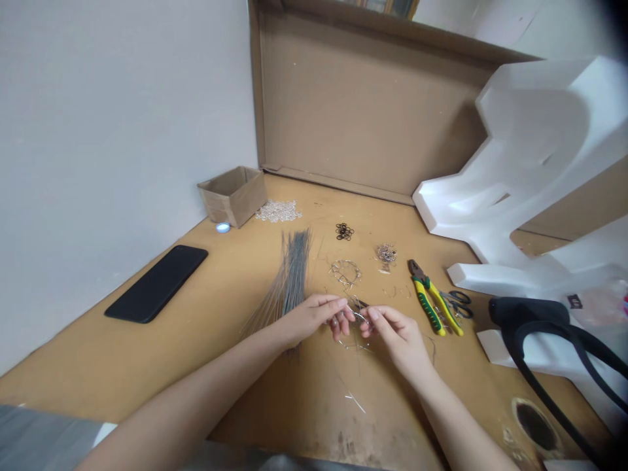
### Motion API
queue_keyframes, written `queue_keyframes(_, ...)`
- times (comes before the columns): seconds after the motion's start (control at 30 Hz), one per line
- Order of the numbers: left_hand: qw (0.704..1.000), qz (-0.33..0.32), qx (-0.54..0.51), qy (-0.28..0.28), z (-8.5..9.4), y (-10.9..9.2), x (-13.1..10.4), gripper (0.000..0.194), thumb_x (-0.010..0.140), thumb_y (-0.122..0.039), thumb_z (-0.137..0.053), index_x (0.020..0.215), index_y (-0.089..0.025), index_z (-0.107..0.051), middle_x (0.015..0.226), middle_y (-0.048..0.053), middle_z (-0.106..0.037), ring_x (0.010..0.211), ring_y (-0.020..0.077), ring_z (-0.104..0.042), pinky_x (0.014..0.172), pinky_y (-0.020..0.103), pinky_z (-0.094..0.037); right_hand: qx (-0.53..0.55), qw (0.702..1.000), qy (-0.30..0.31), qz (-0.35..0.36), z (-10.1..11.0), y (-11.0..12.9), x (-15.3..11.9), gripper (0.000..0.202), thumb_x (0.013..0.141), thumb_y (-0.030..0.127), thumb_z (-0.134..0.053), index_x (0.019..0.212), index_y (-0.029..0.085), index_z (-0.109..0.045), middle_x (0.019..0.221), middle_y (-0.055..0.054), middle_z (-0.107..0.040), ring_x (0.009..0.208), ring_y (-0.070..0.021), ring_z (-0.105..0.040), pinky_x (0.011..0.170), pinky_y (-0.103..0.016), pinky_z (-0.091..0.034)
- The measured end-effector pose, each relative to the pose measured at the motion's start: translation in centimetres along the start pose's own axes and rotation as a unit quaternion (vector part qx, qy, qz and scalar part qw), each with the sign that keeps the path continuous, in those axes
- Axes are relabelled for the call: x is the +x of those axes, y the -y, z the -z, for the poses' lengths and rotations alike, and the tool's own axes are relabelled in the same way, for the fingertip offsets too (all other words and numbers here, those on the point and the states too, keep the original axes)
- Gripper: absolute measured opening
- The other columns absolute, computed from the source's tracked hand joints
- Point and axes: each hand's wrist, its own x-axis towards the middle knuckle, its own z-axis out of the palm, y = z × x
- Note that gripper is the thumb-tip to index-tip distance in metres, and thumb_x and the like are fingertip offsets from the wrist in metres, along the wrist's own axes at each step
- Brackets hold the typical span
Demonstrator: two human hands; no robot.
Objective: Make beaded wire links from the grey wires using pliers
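Both hands meet over the table, fingertips pinched on a short, curved silvery wire (360, 315). My left hand (328, 315) grips its left part, and my right hand (392, 330) has the right part between thumb and fingers. Just left of my left hand lies a bundle of straight grey wires (296, 268), its lower part behind my forearm. Beyond the hands are a loose tangle of bent wire (346, 273) and a small heap of shiny metal pieces (386, 252). Beneath the fingers more bent wire is partly hidden. Offcuts (356, 402) lie nearer me.
Green-yellow pliers (434, 297) and scissors (458, 304) lie right. Black rings (344, 231), pale small pieces (279, 210), a small cardboard box (233, 195), a blue-white cap (222, 227) and a black phone (157, 283) are farther off. White foam (534, 144) stands right; a cardboard panel (363, 104) stands behind.
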Motion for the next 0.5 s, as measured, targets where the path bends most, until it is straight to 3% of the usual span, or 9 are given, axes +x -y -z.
queue_keyframes(0.5, 1.0, 0.0, 0.014, -0.023, 0.13, 0.13, 0.01, 0.031, 0.081, -0.039, -0.045, 0.082, -0.011, -0.059, 0.065, 0.002, -0.06, 0.051, 0.0092, -0.054, 0.058, 0.024, -0.042, 0.023, 1.0, 0.016, 0.002, 0.15, -0.49, 0.03, 0.027, 0.081, 0.039, -0.051, 0.082, 0.015, -0.064, 0.065, -0.002, -0.063, 0.058, -0.0126, -0.058, 0.059, -0.024, -0.048)
